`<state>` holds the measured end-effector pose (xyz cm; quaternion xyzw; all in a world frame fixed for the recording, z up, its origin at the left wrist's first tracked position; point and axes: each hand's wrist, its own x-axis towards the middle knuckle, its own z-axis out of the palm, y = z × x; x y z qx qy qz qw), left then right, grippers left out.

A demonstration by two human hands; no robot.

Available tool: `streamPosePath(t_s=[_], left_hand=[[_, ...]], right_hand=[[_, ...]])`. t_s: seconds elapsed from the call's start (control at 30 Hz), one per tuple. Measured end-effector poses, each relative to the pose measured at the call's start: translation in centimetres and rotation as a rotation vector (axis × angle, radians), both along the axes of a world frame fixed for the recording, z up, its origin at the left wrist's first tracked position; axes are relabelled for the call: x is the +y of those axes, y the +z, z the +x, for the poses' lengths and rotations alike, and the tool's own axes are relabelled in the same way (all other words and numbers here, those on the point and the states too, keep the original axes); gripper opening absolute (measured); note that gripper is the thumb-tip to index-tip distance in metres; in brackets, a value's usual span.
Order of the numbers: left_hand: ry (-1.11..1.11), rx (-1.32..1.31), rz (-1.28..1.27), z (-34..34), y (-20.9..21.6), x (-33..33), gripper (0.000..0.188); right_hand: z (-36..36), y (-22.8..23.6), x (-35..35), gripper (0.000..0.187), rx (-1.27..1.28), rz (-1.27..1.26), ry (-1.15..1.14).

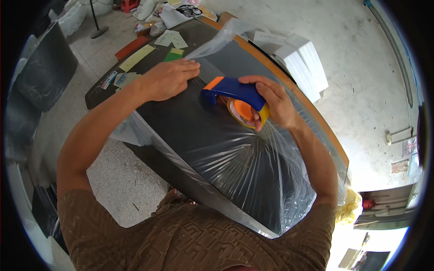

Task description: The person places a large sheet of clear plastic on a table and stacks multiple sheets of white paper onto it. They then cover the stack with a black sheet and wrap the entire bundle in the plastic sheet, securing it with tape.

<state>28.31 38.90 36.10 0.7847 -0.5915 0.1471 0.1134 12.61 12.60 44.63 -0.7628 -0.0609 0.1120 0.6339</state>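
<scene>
A large dark panel [181, 131] lies across the table under clear plastic film [239, 165], which is creased in folds that fan out near my right arm. My right hand [275, 101] is closed around a blue and orange tape dispenser [239, 90], holding it just above the panel. A roll of tape [244, 111] with an orange hub sits in the dispenser. My left hand [174, 79] lies flat on the panel's far edge with its fingers stretched toward the dispenser. A loose flap of film rises beyond the left fingertips.
Paper tags [172, 39], a green card [174, 54] and a yellow strip [137, 58] lie on the table at the far left. White foam blocks [302, 63] stand beyond the table's wooden edge [316, 106]. Dark wrapped panels [47, 67] lean at the left.
</scene>
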Motion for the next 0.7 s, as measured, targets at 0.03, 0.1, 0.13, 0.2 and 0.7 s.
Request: streamPosePath(t_s=[0.03, 0.1, 0.13, 0.2, 0.7], left_hand=[[0.022, 0.037, 0.006, -0.1, 0.2, -0.1, 0.038], [0.060, 0.109, 0.021, -0.4, 0.5, -0.4, 0.043], [0.066, 0.109, 0.018, -0.5, 0.6, -0.3, 0.043], [0.063, 0.118, -0.005, -0.5, 0.2, -0.4, 0.045], [-0.101, 0.059, 0.107, -13.1, 4.7, -9.2, 0.070]], right_hand=[[-0.5, 0.3, -0.3, 0.036, 0.031, 0.007, 0.013], [-2.6, -0.1, -2.7, 0.036, -0.076, -0.128, -0.002], [-3.4, -0.2, -4.1, 0.036, -0.134, -0.191, 0.001], [-7.3, 1.2, -6.3, 0.035, -0.082, -0.260, -0.022], [-16.6, 2.0, -11.7, 0.033, -0.014, -0.320, -0.090]])
